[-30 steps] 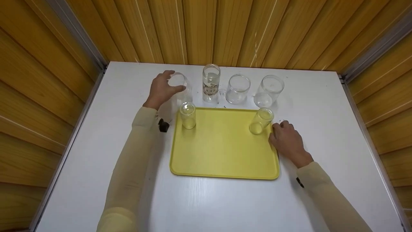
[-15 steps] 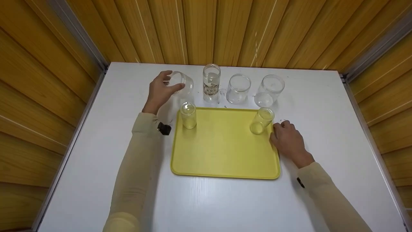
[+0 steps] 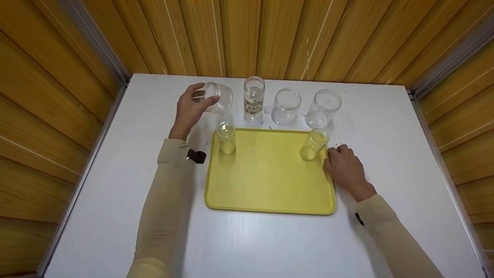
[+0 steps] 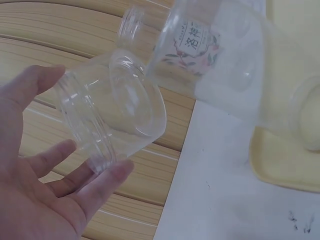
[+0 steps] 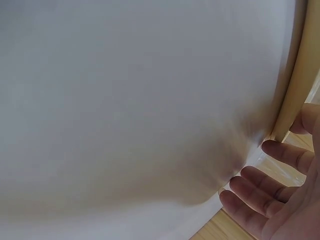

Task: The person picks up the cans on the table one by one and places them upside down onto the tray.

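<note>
Left hand pinches a clear jar, now tipped further sideways; right hand, fingers relaxed, rests unmoved at the edge of the yellow tray.

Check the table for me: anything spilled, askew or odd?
Dark specks mark the white table beside the labelled bottle and by the left edge of the yellow tray; I can't tell whether they're dirt or damage. The jar in the left hand is tipped sideways.

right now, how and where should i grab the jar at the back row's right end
Grip the end jar by its upper wall, probably from the right: it stands upright, with another jar at its left and a small glass in front.
</note>
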### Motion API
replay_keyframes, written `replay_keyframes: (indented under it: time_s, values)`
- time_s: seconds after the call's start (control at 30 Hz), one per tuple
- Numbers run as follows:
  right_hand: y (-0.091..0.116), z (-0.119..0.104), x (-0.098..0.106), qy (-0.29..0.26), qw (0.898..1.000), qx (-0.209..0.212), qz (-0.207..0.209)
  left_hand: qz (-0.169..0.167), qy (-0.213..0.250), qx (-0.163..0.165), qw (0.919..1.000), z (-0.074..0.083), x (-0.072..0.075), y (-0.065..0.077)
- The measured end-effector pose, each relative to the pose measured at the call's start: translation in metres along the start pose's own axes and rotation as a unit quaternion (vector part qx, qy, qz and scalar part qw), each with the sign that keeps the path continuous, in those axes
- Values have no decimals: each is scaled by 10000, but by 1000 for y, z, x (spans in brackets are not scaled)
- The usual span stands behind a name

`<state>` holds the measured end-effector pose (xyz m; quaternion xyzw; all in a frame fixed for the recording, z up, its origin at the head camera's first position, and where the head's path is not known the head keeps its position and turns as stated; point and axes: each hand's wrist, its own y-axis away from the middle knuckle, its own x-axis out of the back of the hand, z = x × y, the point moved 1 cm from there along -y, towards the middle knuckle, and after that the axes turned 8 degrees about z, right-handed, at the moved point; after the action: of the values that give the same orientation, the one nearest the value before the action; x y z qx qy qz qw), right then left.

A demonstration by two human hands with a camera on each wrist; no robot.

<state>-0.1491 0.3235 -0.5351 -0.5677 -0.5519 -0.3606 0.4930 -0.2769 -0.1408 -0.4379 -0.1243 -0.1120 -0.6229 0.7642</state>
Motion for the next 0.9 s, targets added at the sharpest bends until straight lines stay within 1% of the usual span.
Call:
replay_keyframes:
  time_s: [0.13, 0.33, 0.57, 0.8, 0.9]
  values:
    - [1, 0, -1, -4, 9999, 61, 109, 7, 233, 38, 9997, 5, 1, 4]
    - [0, 0, -1, 3, 10000, 24, 47, -1, 617, 23, 9981, 11, 2, 10]
    - [0, 1, -2, -33, 9999, 39, 91, -39, 1078, -212, 9939, 17, 2, 18]
    - [0, 2, -2, -36, 10000, 16, 42, -61, 1185, -382, 9922, 24, 2, 28]
    - [1, 1, -2, -37, 9999, 53, 104, -81, 1237, -495, 9910, 27, 1, 32]
